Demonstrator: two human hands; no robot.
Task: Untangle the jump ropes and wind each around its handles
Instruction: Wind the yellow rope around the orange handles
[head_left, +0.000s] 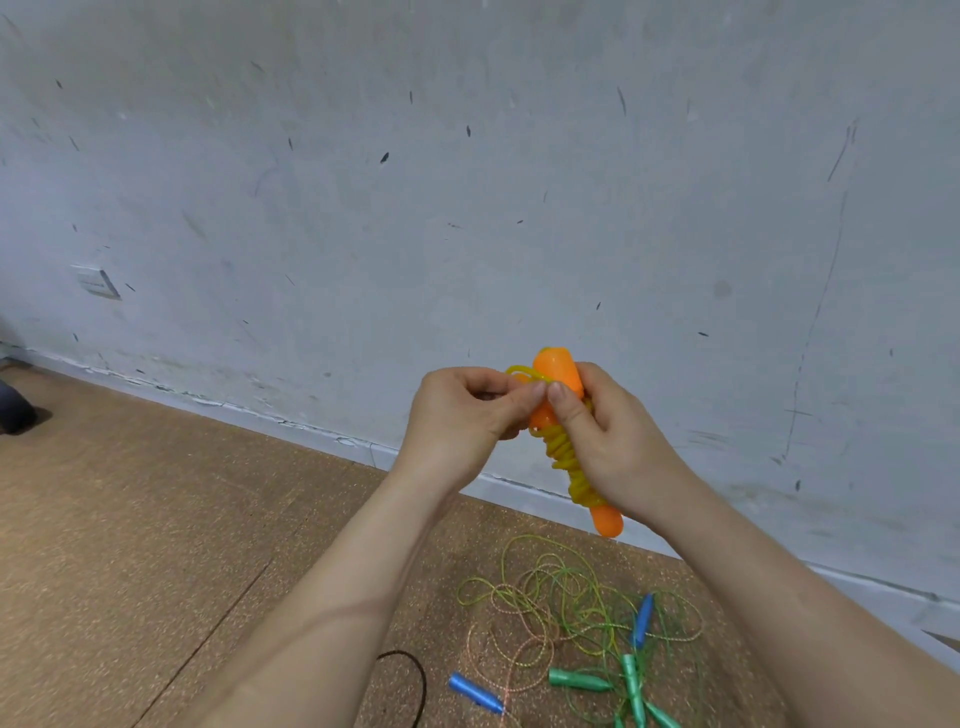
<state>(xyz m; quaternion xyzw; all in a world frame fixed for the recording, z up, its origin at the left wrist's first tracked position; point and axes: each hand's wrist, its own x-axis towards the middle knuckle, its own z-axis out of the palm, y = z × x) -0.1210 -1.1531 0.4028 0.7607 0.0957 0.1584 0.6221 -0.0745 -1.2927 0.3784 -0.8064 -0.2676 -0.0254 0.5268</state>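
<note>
The orange handles (560, 375) are clasped together by the right grip (615, 441), mid-scene, so the wound yellow rope (569, 467) cannot slip. Its last loop is pinched by the left grip (462, 410), probably for tucking. The other ropes (561, 608) lie tangled on the floor (156, 519), near right.

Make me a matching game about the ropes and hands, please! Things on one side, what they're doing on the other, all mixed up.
1 yellow rope
2 green rope
3 left hand
4 right hand

A tangled on the floor
B holding the orange handles
C wound round those handles
D pinching a yellow loop

Pairs: 1-C, 2-A, 3-D, 4-B.
</note>
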